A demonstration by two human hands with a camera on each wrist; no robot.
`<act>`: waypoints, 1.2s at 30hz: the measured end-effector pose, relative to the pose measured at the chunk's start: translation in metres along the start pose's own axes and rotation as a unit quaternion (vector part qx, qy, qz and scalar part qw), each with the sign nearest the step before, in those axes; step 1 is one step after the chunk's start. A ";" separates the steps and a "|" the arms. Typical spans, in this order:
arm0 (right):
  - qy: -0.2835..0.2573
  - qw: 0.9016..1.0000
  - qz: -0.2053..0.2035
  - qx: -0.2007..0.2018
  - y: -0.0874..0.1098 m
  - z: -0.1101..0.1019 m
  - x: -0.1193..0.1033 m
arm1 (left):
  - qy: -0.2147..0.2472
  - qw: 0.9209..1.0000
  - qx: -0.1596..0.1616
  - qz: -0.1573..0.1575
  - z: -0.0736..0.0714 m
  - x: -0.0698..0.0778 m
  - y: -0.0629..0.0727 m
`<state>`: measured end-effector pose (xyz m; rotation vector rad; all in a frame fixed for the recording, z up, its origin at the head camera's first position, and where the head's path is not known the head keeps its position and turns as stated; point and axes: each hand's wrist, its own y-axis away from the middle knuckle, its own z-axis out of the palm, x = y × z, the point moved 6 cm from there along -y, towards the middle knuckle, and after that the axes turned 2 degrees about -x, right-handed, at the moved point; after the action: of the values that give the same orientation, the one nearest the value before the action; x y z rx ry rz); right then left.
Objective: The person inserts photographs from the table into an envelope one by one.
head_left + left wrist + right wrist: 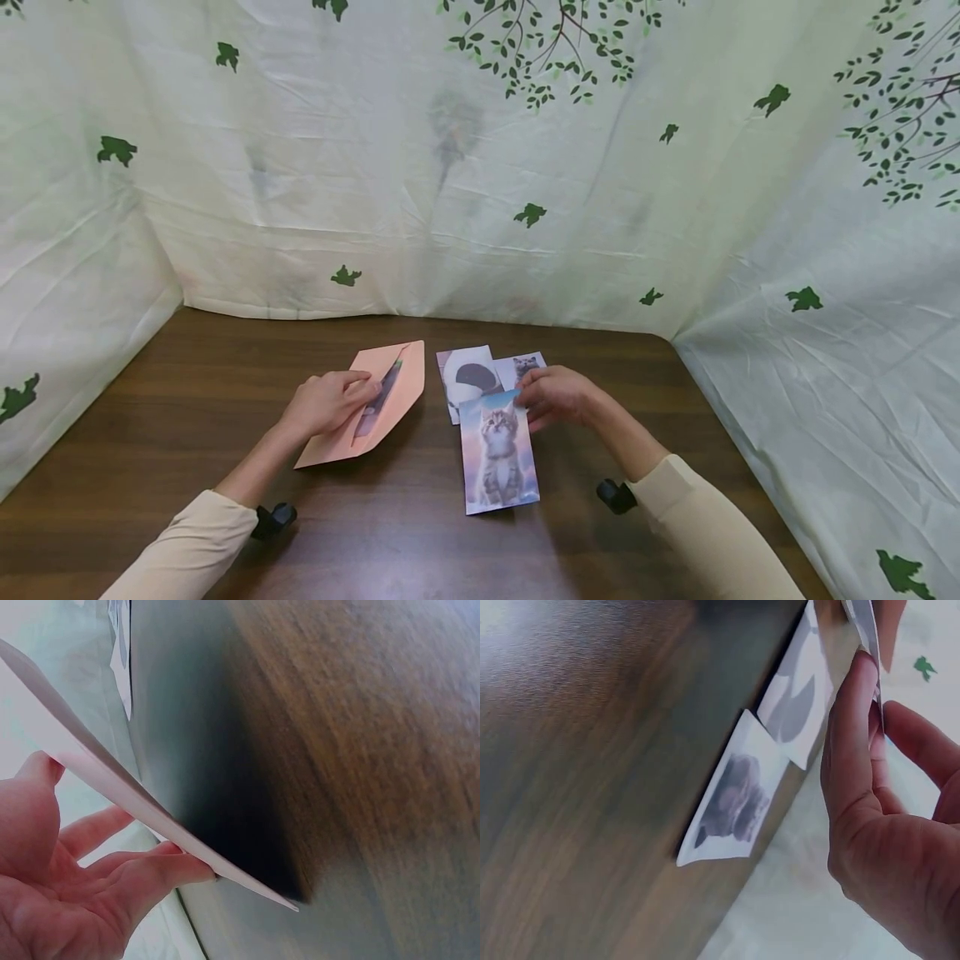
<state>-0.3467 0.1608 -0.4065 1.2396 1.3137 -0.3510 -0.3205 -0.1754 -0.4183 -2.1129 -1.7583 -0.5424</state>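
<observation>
A pink envelope [408,375] is tilted up off the table in my left hand [327,404], the thumb on its front. Through its opening a dark picture card [377,400] shows partly. The left wrist view has the envelope [112,784] edge-on, pinched between thumb and fingers of the left hand [82,877]. My right hand [558,396] pinches a striped kitten card [498,458] by its upper right corner. Behind that card lie two more: one with a grey-and-white picture [468,372] and one with a grey cat [525,364]. The right hand [892,825] holds its card edge-on in the right wrist view.
The brown wooden table [187,400] reaches back to a pale curtain [360,167] with green leaf prints, which also hangs along both sides. Black wrist devices sit under the left wrist [274,520] and the right wrist [617,496].
</observation>
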 end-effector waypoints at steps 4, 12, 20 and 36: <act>-0.005 1.000 -0.008 0.004 0.000 -0.001 -0.008 | 0.000 1.000 -0.003 -0.003 0.000 0.000 0.000; -0.014 1.000 -0.022 0.013 -0.002 -0.001 -0.026 | 0.004 1.000 -0.007 -0.004 0.000 0.000 0.001; -0.035 0.998 -0.042 0.013 -0.004 -0.002 -0.046 | 0.005 1.000 -0.005 -0.001 0.000 -0.001 0.001; -0.082 0.994 -0.052 0.043 -0.013 0.006 -0.072 | 0.008 1.000 0.004 -0.001 0.001 -0.002 0.000</act>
<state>-0.3761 0.1202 -0.3531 1.1898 1.2346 -0.5755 -0.3202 -0.1766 -0.4200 -2.0969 -1.7500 -0.5512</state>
